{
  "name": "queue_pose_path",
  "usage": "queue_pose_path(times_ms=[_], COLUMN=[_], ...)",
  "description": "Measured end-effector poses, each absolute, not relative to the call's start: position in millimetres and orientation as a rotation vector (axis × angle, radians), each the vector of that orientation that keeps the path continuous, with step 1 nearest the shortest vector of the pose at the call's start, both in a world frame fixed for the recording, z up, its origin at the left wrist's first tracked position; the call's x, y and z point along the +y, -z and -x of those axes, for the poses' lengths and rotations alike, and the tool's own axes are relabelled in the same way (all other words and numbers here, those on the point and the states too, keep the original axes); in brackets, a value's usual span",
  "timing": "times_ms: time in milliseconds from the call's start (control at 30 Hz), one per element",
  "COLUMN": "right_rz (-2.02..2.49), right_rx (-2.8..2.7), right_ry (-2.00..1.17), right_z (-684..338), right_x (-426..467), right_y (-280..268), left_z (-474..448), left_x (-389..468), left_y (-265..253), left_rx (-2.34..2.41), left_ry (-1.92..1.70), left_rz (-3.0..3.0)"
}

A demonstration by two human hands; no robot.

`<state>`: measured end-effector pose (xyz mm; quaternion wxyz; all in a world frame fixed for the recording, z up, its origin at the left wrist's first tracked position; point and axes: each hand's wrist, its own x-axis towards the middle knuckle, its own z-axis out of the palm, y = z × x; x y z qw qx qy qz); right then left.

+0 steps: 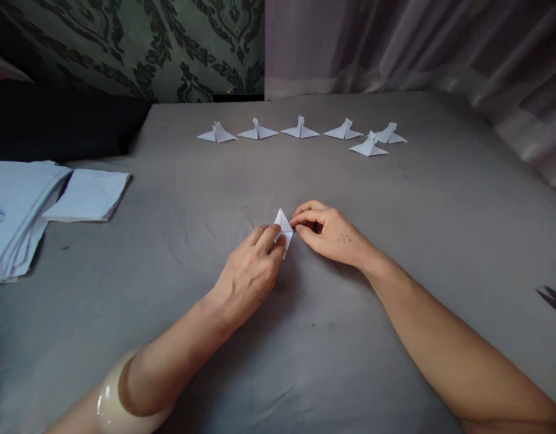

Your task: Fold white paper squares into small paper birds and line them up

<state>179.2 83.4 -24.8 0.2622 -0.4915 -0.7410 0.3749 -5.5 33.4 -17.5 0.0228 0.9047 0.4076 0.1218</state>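
Note:
A small white folded paper (283, 224) with creased triangular faces lies at the middle of the grey surface, its tip pointing away from me. My left hand (255, 262) grips its left and near side between thumb and fingers, hiding part of it. At the paper's right corner, my right hand (332, 232) has its thumb and fingertips pinched together on the edge. Farther back stands a row of white folded paper birds (300, 128) with spread wings. One paper bird (369, 146) sits in front of the row's right end.
A grey cloth (169, 241) covers the surface. On the left lie a stack of white paper sheets (20, 205) and a smaller stack of square paper (90, 193). Behind them is a black cloth (65, 120). Scissors (553, 299) lie at the right edge. A curtain (372, 48) hangs behind.

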Motion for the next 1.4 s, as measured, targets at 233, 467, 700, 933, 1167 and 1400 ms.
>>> queue_pose_path(times_ms=[233,467,700,933,1167,1400], right_rz=[1.330,1.343,1.332,1.373,1.455,1.479], right_rx=[-1.993,-2.010,-1.947,-1.956,-1.993,-1.944], right_ry=[-0.865,-0.796,-0.837,-0.845,-0.795,-0.781], right_z=[-174.4,-173.0,-172.0,-169.1,-164.3,-163.4], right_x=[79.3,76.4,77.6,77.3,78.7,80.0], right_y=[29.1,30.8,32.3,33.0,33.3,37.3], left_z=[4.8,2.0,1.8,1.1,2.6,2.1], left_x=[33.9,34.7,33.7,34.7,35.4,36.4], left_y=[16.5,16.6,19.2,22.6,24.8,22.6], left_rx=[1.254,1.315,1.330,1.359,1.265,1.266], left_ry=[-0.302,-0.358,-0.315,-0.273,-0.208,-0.208], left_rz=[-2.822,-2.817,-2.847,-2.861,-2.880,-2.859])
